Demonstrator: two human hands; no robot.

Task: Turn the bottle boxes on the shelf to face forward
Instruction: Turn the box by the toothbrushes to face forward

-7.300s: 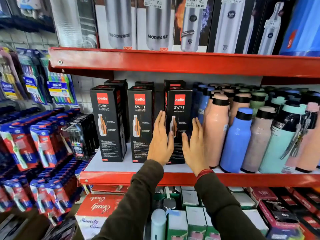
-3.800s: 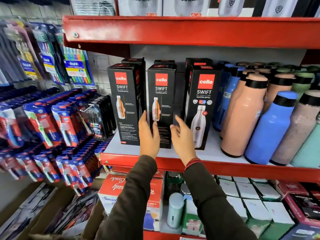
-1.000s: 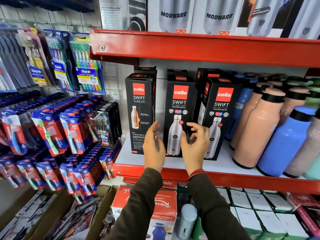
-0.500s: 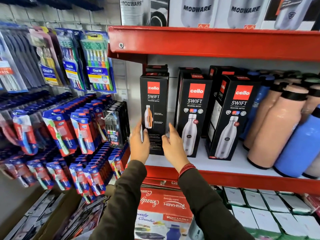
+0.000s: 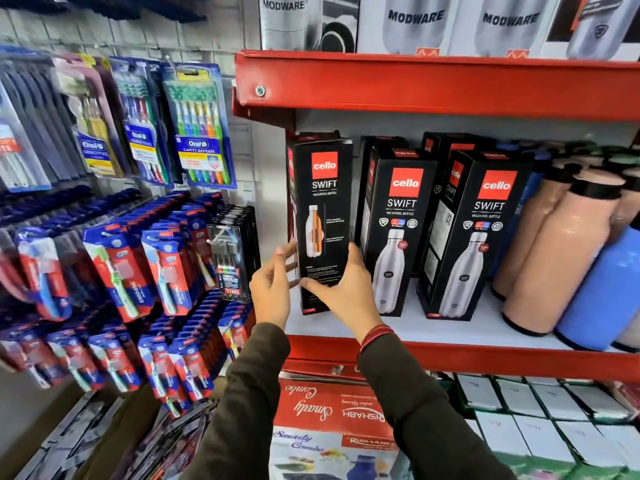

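Three black Cello Swift bottle boxes stand in a front row on the white shelf board point(image 5: 467, 332). The left box point(image 5: 323, 202) shows a face with a small cutaway bottle picture and text. The middle box point(image 5: 396, 230) and the right box point(image 5: 476, 233) show the big steel bottle picture toward me. My right hand point(image 5: 343, 292) grips the left box's lower right side, thumb across its front. Against the same box's lower left edge rests my left hand point(image 5: 273, 289), fingers spread. More black boxes stand behind the row, mostly hidden.
Loose peach and blue bottles point(image 5: 568, 258) crowd the shelf to the right. The red shelf lip point(image 5: 485, 358) runs below, another red shelf point(image 5: 433, 81) above. Toothbrush packs point(image 5: 194, 133) hang on the left wall. A red combo box point(image 5: 329, 427) lies on the shelf underneath.
Both hands left the middle box, which now faces forward, and moved left onto the left box. That box now sits slightly raised and tilted between them.
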